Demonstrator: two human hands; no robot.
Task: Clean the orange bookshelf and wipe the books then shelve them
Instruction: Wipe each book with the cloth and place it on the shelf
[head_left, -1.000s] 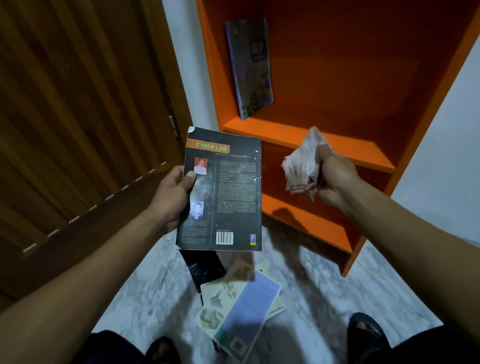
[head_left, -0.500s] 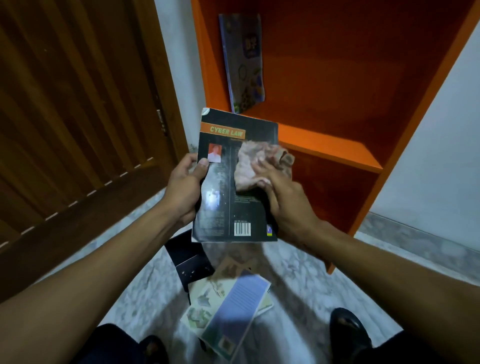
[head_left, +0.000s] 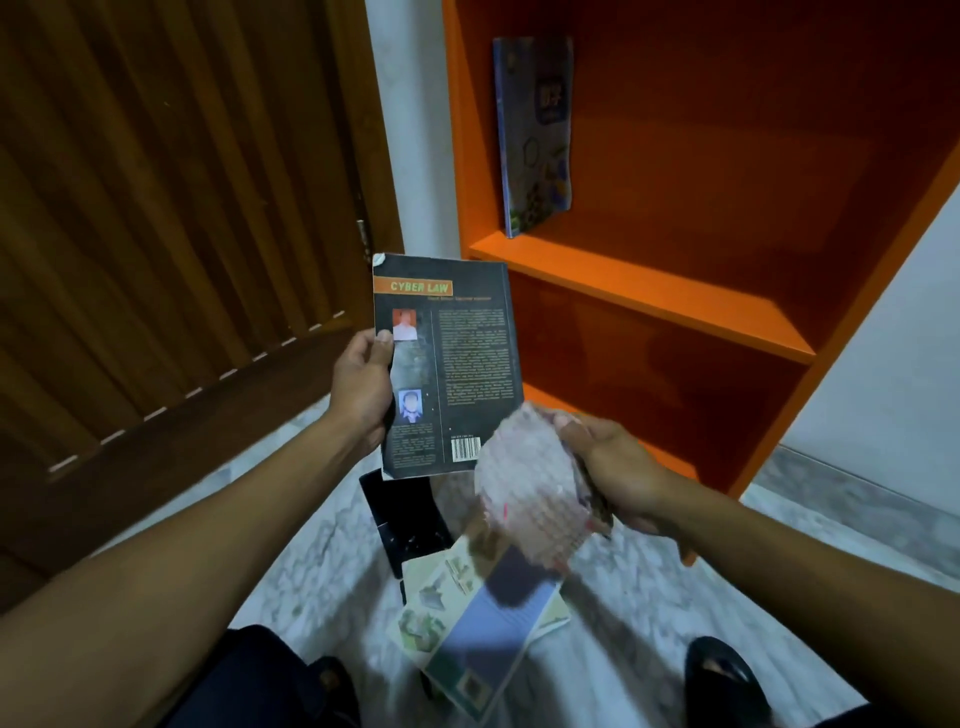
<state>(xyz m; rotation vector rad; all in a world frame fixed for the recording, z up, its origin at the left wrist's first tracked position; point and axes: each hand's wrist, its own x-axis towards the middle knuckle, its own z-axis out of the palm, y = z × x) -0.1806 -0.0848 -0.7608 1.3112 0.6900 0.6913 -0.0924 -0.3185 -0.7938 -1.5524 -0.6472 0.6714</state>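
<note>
The left hand (head_left: 363, 389) grips the "CYBER LAW" book (head_left: 447, 364) by its left edge, thumb pressed on the back cover, fingers hidden behind. The book stands near upright at centre frame, back cover toward the camera, barcode at its lower right corner.

The right hand (head_left: 618, 467) clutches a crumpled pinkish cloth (head_left: 530, 493), fingers curled round it. The cloth sits at 5 o'clock from the book, overlapping that lower right corner; it is motion-blurred, so whether it touches the cover cannot be told.

The orange bookshelf (head_left: 649, 296) fills the frame from 12 to 3 o'clock. One blue-covered book (head_left: 537, 130) stands in the upper visible compartment, leaning against the left side panel; the compartment below shows bare orange board.

On the marble floor (head_left: 311, 545), at 6 o'clock from the held book, lies a loose pile of books (head_left: 483, 623) — a lilac-covered one on top, a green-and-white one beneath, a black one (head_left: 405, 514) at the far end. A dark wooden door (head_left: 156, 234) occupies 9 to 11 o'clock. Dark footwear shows at both lower corners of the floor area.
</note>
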